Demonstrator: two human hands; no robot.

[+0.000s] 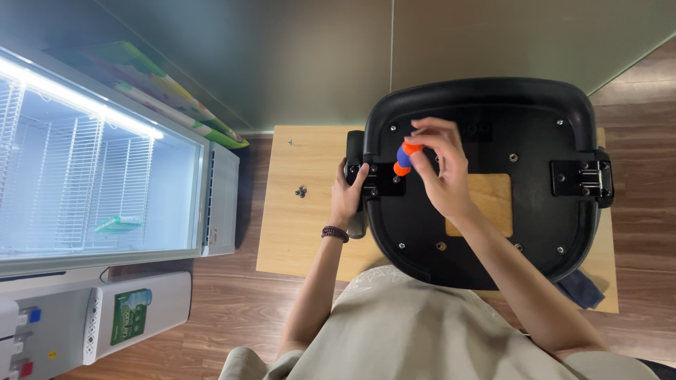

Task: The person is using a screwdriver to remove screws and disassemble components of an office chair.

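We are looking down at an upturned black chair seat point(486, 232) that is lying on a light wooden tabletop point(303, 225), its underside facing up. Our right hand point(445, 169) is reaching over the seat, its fingers point(429, 141) pinching the top of a small screwdriver with an orange and blue handle point(403, 159). The screwdriver is standing roughly upright over the black armrest bracket point(384, 179) at the seat's left edge. Our left hand point(347, 193) is pressing against that same edge, its fingers curling around the bracket and the black armrest part point(354, 151) beside it; we cannot tell how tightly they are closing. A beaded bracelet point(335, 233) is sitting on the left wrist. A matching bracket point(581, 177) is showing on the seat's right edge. A few small dark screws point(301, 191) are lying loose on the tabletop, near the left hand but apart from it. A glass-door fridge point(98, 162) is standing well off to the left.
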